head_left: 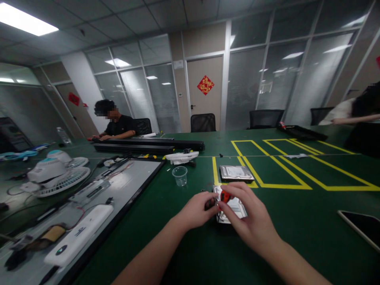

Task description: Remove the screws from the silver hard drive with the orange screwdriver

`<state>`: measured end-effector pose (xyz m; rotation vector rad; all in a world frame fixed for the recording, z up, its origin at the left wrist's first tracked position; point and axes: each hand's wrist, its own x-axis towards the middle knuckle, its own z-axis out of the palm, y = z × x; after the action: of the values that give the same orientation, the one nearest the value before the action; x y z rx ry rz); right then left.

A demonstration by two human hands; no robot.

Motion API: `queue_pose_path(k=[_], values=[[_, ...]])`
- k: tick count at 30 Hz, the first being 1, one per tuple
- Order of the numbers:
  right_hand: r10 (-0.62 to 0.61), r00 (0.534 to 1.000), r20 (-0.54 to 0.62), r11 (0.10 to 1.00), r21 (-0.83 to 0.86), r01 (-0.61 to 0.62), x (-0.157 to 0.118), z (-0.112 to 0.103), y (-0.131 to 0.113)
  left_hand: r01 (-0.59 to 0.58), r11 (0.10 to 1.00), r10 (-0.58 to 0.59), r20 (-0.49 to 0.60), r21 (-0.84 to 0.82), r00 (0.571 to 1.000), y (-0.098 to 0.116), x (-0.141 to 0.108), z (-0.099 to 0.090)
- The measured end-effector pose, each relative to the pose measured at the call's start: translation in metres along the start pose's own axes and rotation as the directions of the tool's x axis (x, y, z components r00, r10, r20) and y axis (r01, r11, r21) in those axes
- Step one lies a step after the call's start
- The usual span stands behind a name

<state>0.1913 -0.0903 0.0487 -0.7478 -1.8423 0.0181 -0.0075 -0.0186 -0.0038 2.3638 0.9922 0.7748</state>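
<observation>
A silver hard drive (pixel 240 209) lies on the green table beneath my two hands. My right hand (pixel 251 215) is closed around a red-and-black screwdriver (pixel 225 196), of which only the handle shows between thumb and fingers. My left hand (pixel 197 209) is closed at the drive's left edge, thumb and forefinger pinched beside the screwdriver. What those left fingertips hold is hidden. A second hard drive (pixel 236 173) rests flat just beyond, inside a yellow tape outline. To the left of it stands a clear plastic cup (pixel 180 176).
A large panel (pixel 135 174) with a white speaker-like bar (pixel 80 233) covers the left side. White fans (pixel 59 174) stand beyond it. Long black bars (pixel 133 145) lie farther back. A phone (pixel 360 227) is at right. One person (pixel 118 122) sits across, another at far right.
</observation>
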Motion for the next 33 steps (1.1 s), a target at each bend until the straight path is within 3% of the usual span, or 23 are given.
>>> queue_pose_path(k=[9,15,23,29,33], values=[[0.084,0.995,0.043,0.996,0.009,-0.085,-0.0019,-0.0018,-0.0018,0.024,1.0,-0.024,0.02,0.018,1.0,0.0037,0.0005,-0.0032],[0.013,1.0,0.017,1.0,0.002,-0.013,0.001,-0.0009,0.0014,-0.012,1.0,0.012,0.002,-0.019,1.0,0.0002,0.0003,-0.0013],[0.019,0.997,0.08,0.998,0.062,-0.024,0.0004,-0.0027,-0.0042,-0.005,1.0,0.005,0.003,-0.016,1.0,0.0025,0.0,-0.0022],[0.011,0.999,0.037,1.0,0.024,-0.012,0.0007,-0.0032,-0.0007,-0.018,0.999,0.018,-0.001,-0.038,1.0,0.0022,0.0003,-0.0019],[0.015,0.997,0.078,0.999,0.051,-0.019,-0.0018,-0.0048,-0.0012,-0.012,0.999,0.012,0.0,-0.029,1.0,0.0037,0.0008,-0.0019]])
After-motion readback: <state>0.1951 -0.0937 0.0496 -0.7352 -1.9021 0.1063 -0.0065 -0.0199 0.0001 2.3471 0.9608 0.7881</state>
